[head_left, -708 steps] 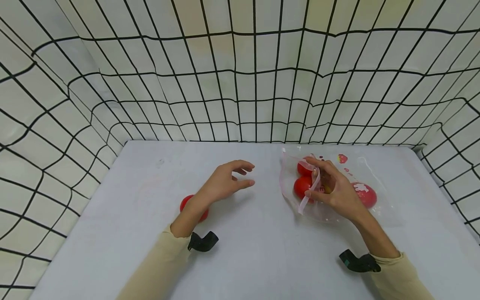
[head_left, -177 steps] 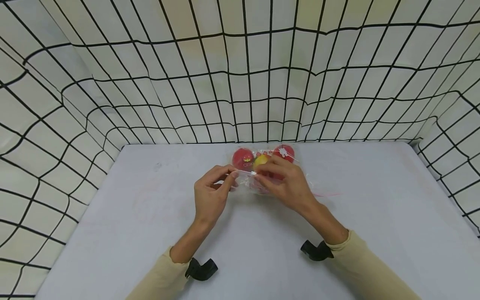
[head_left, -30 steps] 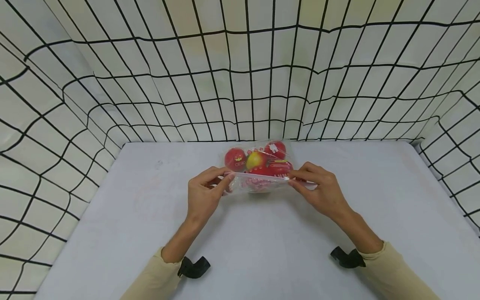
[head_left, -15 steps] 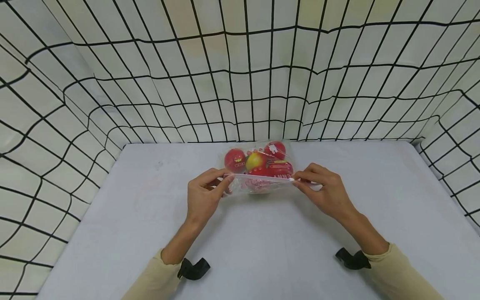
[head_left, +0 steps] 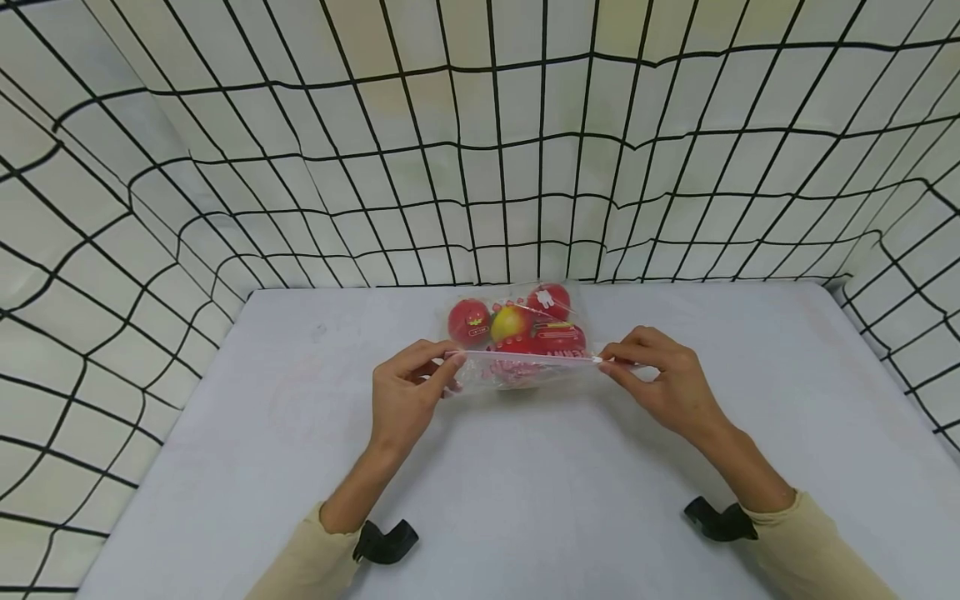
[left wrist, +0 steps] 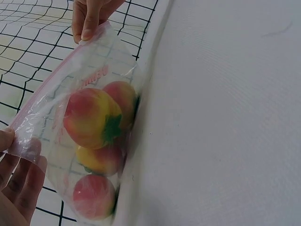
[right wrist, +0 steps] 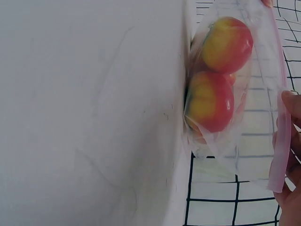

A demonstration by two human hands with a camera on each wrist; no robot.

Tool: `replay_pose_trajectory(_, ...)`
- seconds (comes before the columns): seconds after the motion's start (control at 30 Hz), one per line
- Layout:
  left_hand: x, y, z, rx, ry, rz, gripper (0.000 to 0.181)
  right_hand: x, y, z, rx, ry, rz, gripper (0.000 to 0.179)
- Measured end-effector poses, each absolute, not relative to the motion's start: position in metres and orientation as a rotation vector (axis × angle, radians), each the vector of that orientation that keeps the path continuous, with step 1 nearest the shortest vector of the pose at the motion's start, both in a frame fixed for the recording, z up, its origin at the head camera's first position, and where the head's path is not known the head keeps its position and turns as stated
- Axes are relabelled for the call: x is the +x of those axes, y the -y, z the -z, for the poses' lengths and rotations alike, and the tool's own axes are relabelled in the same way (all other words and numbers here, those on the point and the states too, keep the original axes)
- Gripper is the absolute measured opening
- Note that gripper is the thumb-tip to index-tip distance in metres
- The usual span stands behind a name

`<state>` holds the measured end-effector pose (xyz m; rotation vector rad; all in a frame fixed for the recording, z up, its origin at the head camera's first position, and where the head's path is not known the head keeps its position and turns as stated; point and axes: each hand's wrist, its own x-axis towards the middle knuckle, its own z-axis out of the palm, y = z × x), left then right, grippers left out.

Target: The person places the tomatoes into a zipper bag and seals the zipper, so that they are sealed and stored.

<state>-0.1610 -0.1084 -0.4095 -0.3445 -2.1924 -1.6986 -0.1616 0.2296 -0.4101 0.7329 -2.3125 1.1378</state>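
A clear slider zip bag with a pink strip along its mouth stands at the table's far middle, its mouth towards me. Several red and yellow tomato-like fruits, one showing a green leafy top, lie inside, partly covered by red print. My left hand pinches the left end of the strip between thumb and index finger. At the strip's right end, my right hand pinches the small white slider. The strip is pulled fairly straight between both hands. In the right wrist view, two fruits press against the bag's side.
A white-covered table lies under the hands. Black netting rises behind its far edge and along both sides. A black curved mount sits at the left wrist and another black mount at the right.
My right hand has slid rightward along the strip with the slider, while my left hand has stayed nearly still. Long before, the bag lay at right and one red fruit lay outside it.
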Motion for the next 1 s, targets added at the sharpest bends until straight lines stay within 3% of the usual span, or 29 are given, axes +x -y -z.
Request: replay_pose_trajectory(1.0,-0.161,0.115,0.412,-0.331,2.161,1.707,0.019,-0.159,-0.250,0.411,0.719,2.314,-1.073,0.035)
